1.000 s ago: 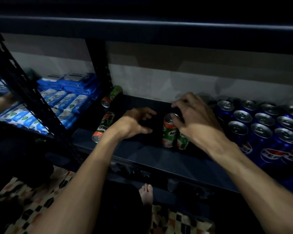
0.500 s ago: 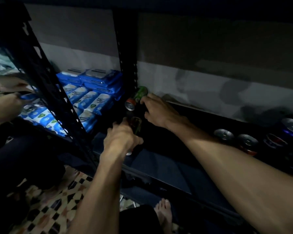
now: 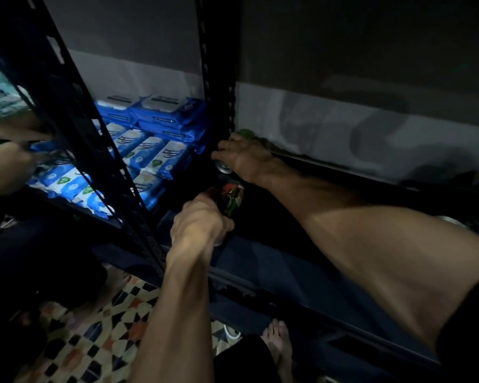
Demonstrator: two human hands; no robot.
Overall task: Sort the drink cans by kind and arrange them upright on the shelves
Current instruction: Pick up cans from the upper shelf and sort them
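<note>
Here, in dim light, both hands work at the left end of a dark shelf [image 3: 274,261], close to the black upright post [image 3: 219,78]. The left hand [image 3: 202,219] is clamped round a green can [image 3: 228,199] with red and white print, fingers wrapped about its lower part. The can leans away from the camera, and its base is hidden by the hand, so whether it touches the shelf cannot be told. Just behind it, the right hand [image 3: 244,156] covers a lying can [image 3: 224,167] right against the post at the back of the shelf. Its fingers curl over the can's side, a silver end shows below the knuckles and a bit of green shows above them. At the far right a silver can top [image 3: 451,221] peeks out behind the right forearm. Beyond the post, blue packs [image 3: 155,150] are stacked on the neighbouring shelf. A bare foot [image 3: 278,341] rests on the patterned tile floor [image 3: 108,327] below.
</note>
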